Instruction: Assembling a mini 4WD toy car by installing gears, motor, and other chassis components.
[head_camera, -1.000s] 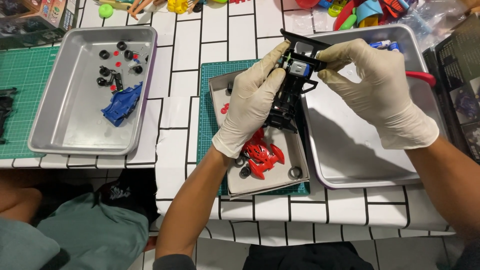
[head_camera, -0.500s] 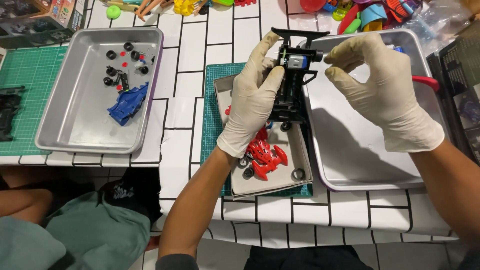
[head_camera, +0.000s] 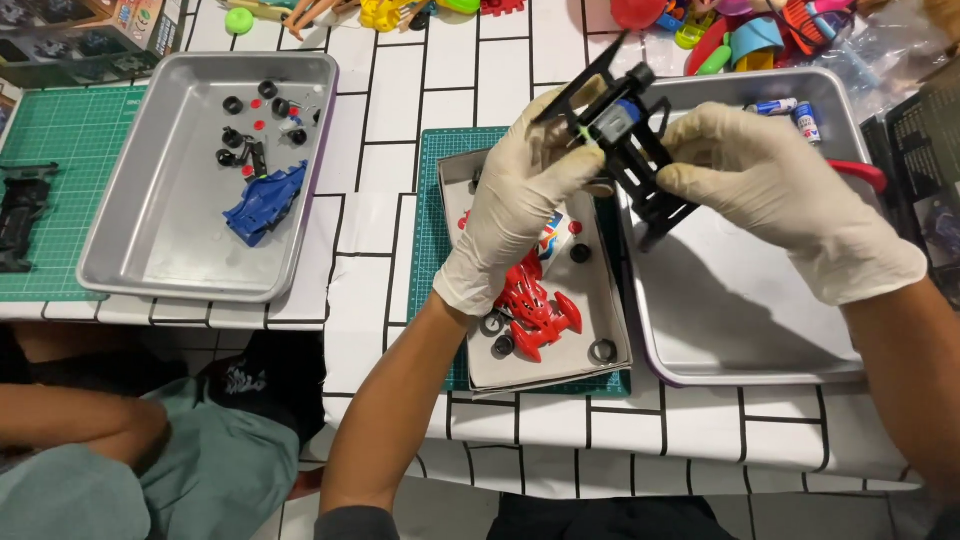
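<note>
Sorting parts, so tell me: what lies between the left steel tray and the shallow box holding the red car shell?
In the head view, only bare white tiled tabletop and the green cutting mat's edge separate the left tray from the box.

free: right metal tray (head_camera: 740, 330) floor, near half (bare) | blocked: white box (head_camera: 600, 300) by red car body (head_camera: 535, 305), wheels

Bright, even overhead light, soft shadows, sharp focus, slight glare on trays (head_camera: 200, 270).
</note>
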